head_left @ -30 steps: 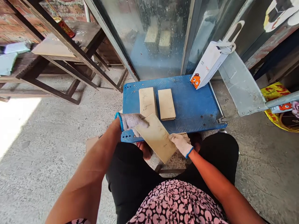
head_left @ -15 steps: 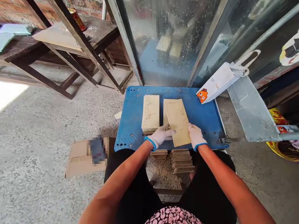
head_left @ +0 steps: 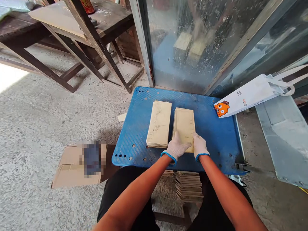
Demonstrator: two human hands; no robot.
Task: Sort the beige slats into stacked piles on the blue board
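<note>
Two stacks of thin, pale rectangular boards lie side by side on a blue perforated platform (head_left: 134, 128). The left stack (head_left: 159, 123) has dark scribbled marks on its top board. On the right stack, the top thin board (head_left: 185, 123) sits nearly square with those under it. My left hand (head_left: 177, 148), in a white knit glove with a blue cuff, grips that board at its near left side, thumb across the top. My right hand (head_left: 200, 146), gloved alike, closes on the board's right edge near the same end. The undersides of my fingers are hidden.
Below the platform's near edge, between my knees, stands a stack of darker slats (head_left: 189, 186). A white paper bag (head_left: 247, 96) leans at the right by a metal plate (head_left: 284, 128). A glass panel (head_left: 183, 41) rises behind. Cardboard (head_left: 69, 163) lies on the floor at left.
The top board, tilted and held above the right stack before, now lies down on it, more in line. Both hands moved with it. The head view has shifted and turned slightly.
</note>
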